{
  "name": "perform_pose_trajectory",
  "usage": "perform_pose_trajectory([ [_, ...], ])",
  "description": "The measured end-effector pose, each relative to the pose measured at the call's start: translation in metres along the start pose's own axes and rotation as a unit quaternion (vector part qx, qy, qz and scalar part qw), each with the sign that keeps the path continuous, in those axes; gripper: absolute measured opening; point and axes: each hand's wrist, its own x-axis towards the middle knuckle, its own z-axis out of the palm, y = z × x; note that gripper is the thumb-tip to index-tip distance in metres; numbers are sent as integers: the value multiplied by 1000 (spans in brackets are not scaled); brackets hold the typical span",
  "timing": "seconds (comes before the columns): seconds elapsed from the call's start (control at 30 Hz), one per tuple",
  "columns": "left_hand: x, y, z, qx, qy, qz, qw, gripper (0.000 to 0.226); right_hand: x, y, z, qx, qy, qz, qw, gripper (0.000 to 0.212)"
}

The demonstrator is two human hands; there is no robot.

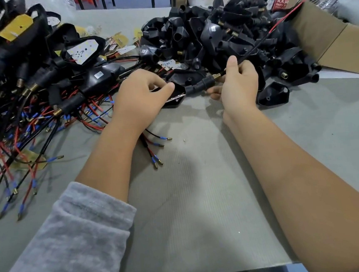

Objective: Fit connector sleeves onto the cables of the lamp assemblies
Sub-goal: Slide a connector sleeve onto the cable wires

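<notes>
- Table point(201, 199): grey mat, takes up most of the frame, with both forearms stretched over it towards the middle.
- Done pile point(24, 84), upper left: lamp housings with cables, brass threads and blue-tipped red and black leads already hanging out. Looks like a decent batch is finished, judging by the wiring on them.
- Empty housings point(219, 30), upper middle to right: big black heap, no cables on most that I can see, so I'd say there's plenty left to do.
- Box point(328, 36), right edge, open cardboard, just beside the heap.
- Left hand point(142, 93), centre: fingers curled round the lamp point(173, 93), holding it down near the table.
- Right hand point(237, 80), just right of that: pinching the cable point(273, 30) close to the brass thread, with the cable running off to the upper right.
- Sleeve point(201, 84): the black bit between the two hands, sitting at the lamp's neck. Can't tell if it's fully seated or still going on, my guess is mid-fit.
</notes>
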Motion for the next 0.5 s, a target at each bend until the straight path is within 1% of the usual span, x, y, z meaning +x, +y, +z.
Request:
perform_pose_trajectory([
  [0.1, 0, -1, 0, 43, -52, 16, 998, 32, 0, 0, 0, -4, -5, 3, 1000, 28],
  [0.2, 2, 1, 0, 87, -96, 5, 992, 38, -1, -1, 0, -10, -10, 4, 1000, 28],
  [0.37, 4, 3, -3, 91, -122, 5, 988, 26, -1, -1, 0, -20, -18, 3, 1000, 27],
  [0.5, 4, 1, -4, 77, -130, -2, 989, 26, -2, -1, 1, -26, -27, 0, 999, 26],
])
